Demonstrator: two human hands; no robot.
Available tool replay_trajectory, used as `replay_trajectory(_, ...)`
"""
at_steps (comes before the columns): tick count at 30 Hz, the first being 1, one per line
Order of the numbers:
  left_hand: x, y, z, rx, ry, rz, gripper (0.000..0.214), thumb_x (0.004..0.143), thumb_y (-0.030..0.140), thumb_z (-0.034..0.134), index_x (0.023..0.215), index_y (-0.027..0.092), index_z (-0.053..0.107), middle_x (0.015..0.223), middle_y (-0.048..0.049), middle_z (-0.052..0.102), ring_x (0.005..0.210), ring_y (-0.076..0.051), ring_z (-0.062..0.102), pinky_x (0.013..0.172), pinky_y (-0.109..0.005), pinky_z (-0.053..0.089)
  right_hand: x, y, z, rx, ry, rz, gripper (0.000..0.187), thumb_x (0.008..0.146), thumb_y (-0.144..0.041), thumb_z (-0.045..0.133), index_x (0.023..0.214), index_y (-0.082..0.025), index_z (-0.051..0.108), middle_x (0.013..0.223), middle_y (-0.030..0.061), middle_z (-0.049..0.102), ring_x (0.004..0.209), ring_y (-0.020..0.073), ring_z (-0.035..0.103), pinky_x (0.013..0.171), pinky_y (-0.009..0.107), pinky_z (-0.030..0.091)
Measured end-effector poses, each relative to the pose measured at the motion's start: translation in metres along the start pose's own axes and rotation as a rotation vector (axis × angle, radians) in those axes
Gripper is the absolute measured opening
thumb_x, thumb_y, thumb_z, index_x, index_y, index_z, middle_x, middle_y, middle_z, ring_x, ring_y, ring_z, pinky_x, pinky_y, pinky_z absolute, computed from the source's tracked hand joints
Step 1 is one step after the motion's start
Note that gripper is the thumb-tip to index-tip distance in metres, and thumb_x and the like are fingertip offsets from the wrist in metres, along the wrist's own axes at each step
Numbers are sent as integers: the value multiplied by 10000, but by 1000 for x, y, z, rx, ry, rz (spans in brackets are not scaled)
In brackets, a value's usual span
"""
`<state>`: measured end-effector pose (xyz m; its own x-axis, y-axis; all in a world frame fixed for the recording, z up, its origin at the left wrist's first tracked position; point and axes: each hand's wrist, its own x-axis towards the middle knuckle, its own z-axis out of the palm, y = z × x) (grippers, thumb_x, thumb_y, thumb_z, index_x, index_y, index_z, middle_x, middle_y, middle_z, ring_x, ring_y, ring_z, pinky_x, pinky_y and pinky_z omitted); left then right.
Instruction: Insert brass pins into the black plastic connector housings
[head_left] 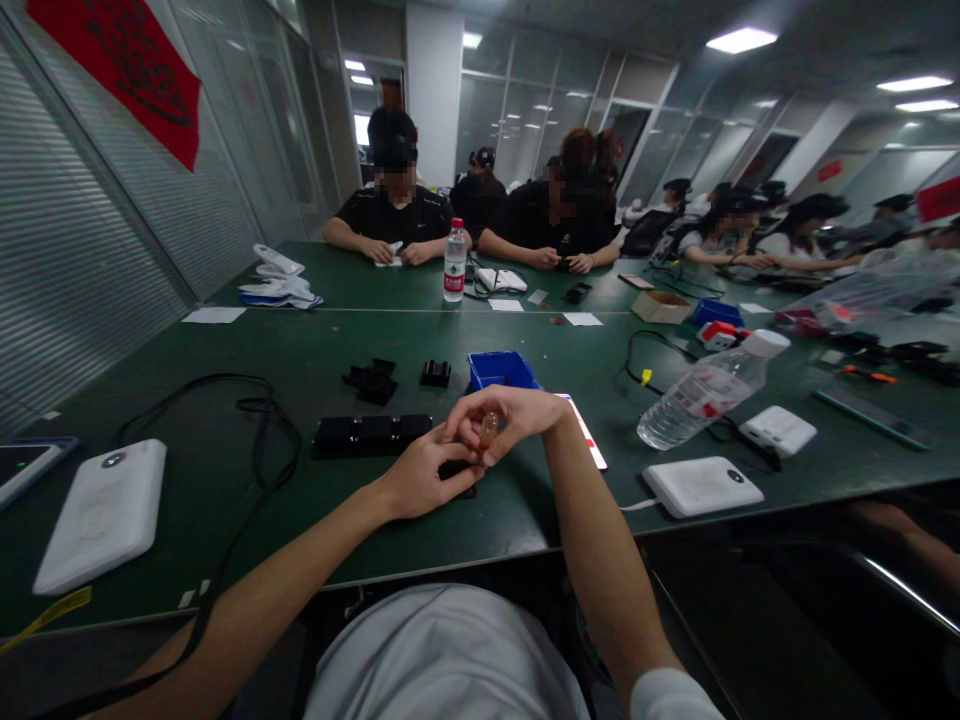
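Note:
My two hands meet above the front part of the green table. My left hand (424, 475) is closed, with thumb and fingers around a small black part (454, 468) that is mostly hidden. My right hand (517, 410) arches over it from the right, fingertips pinched on a small see-through, amber-tinted piece (489, 430). Just behind the left hand lies a row of black blocks (371, 435). Farther back are a loose pile of black parts (371, 380) and a single black part (435, 373). A blue bin (504, 368) stands behind the right hand, with dark pieces inside.
White power banks lie at left (105, 515) and right (703, 486). A black cable (262, 420) runs along the left. A large plastic bottle (701, 395) leans at right. Beyond the table seam stands a red-capped bottle (454, 262); two people sit opposite.

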<state>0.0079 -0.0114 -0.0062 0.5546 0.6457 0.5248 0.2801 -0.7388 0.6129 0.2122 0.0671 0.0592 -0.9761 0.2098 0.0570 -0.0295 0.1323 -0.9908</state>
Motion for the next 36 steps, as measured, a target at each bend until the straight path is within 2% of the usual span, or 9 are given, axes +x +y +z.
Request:
replay_trajectory(8,-1,0,0,33,-4,-33,118,929,301,707,975,215,774,1132,-73,739,1084,-240,709,1022,-397,574,0,1,0,11,-4,10,538,761,-183,899,1240,-113,665,831,-12,670,758,99,678,696,188,535)
replay_trajectory(11,-2,0,0,72,-19,-56,215,914,336,713,1090,222,761,1221,-91,712,1152,-267,694,1070,-423,553,-1,2,-1,19,-9,-1,533,761,-194,900,1235,-107,672,836,-10,657,786,103,668,702,187,528)
replay_trajectory(14,-4,0,-1,89,-40,-55,299,897,299,691,1178,202,727,1283,-118,683,1206,-284,672,1102,-435,533,-1,2,-1,19,-13,-10,531,766,-218,900,1233,-110,675,846,-5,658,787,102,656,703,189,525)
replay_trajectory(18,-5,1,-1,99,-50,-36,311,858,246,680,1164,203,716,1262,-116,689,1193,-281,675,1093,-431,542,-1,0,0,17,-22,-5,526,765,-224,902,1226,-111,675,856,8,684,784,105,661,714,201,528)
replay_trajectory(26,-5,0,0,139,-95,-31,363,838,291,721,1193,215,716,1290,-113,683,1183,-299,692,1079,-452,559,-2,2,-1,14,-11,8,535,745,-232,919,1213,-119,686,868,25,716,785,119,690,718,210,537)
replay_trajectory(36,-5,-1,1,143,-104,-27,358,840,288,730,1192,227,717,1310,-104,677,1190,-288,691,1087,-436,556,-2,2,-2,58,-39,22,455,821,-198,858,1231,-120,676,867,31,716,758,117,703,704,211,564)
